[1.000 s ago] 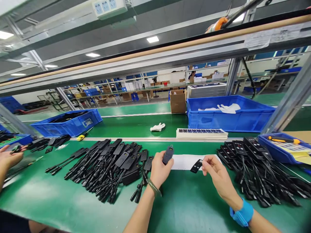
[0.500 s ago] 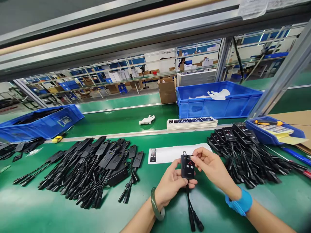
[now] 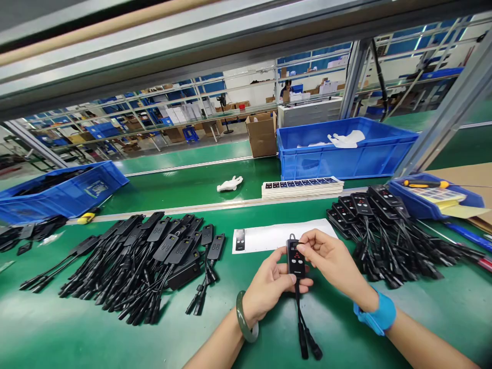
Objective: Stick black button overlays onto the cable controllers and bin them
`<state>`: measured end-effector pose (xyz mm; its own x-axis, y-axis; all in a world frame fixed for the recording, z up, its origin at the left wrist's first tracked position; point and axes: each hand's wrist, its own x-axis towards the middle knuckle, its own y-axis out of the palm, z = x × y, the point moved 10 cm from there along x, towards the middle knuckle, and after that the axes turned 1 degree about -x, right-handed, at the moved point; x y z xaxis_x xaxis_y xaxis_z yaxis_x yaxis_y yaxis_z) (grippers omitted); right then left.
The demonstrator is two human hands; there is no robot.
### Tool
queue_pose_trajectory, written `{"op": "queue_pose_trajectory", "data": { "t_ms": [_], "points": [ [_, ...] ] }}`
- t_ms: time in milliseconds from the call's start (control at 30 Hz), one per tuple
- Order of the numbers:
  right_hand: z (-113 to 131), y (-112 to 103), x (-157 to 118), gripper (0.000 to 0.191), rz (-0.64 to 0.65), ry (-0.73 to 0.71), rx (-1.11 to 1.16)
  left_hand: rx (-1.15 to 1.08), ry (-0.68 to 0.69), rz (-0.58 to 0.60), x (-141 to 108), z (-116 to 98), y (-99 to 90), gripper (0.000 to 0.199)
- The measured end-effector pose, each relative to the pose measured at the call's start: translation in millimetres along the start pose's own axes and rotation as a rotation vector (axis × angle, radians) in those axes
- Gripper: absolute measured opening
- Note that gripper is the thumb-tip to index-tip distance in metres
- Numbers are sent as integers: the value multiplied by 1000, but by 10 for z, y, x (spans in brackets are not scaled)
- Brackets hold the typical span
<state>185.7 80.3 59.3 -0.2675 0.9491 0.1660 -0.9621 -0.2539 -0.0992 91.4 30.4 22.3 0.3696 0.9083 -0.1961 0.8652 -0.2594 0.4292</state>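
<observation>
My left hand (image 3: 271, 282) holds a small black controller box (image 3: 296, 265) from the left and below, thumb across its lower front. White buttons and red marks show on the front label; two black cables (image 3: 302, 328) with connectors hang beneath. My right hand (image 3: 332, 259) has its fingers closed at the box's upper right corner, thumb on the label's edge; what lies under the fingertips is hidden. Behind the box lies a white strip (image 3: 272, 237) with one label (image 3: 240, 240) at its left end.
Cabled controllers without front labels (image 3: 165, 246) are piled at left, labelled ones (image 3: 363, 205) at right. A stack of label sheets (image 3: 303, 189), a white glove (image 3: 229, 184) and a large blue bin (image 3: 346, 159) stand farther back. A small blue tray (image 3: 423, 205) holds a screwdriver (image 3: 426, 183).
My right thumb has come down flatter onto the label's upper right corner, where an edge was raised before. The view has tilted slightly; the left hand keeps its hold.
</observation>
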Motion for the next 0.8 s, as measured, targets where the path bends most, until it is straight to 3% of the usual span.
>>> {"op": "queue_pose_trajectory", "data": {
  "t_ms": [400, 800],
  "points": [
    [-41, -40, 1, 28, -70, 31, 4, 79, 58, 13, 14, -5, 20, 64],
    [-200, -105, 7, 40, -125, 35, -45, 74, 44, 19, 24, 13, 28, 53]
  ]
}}
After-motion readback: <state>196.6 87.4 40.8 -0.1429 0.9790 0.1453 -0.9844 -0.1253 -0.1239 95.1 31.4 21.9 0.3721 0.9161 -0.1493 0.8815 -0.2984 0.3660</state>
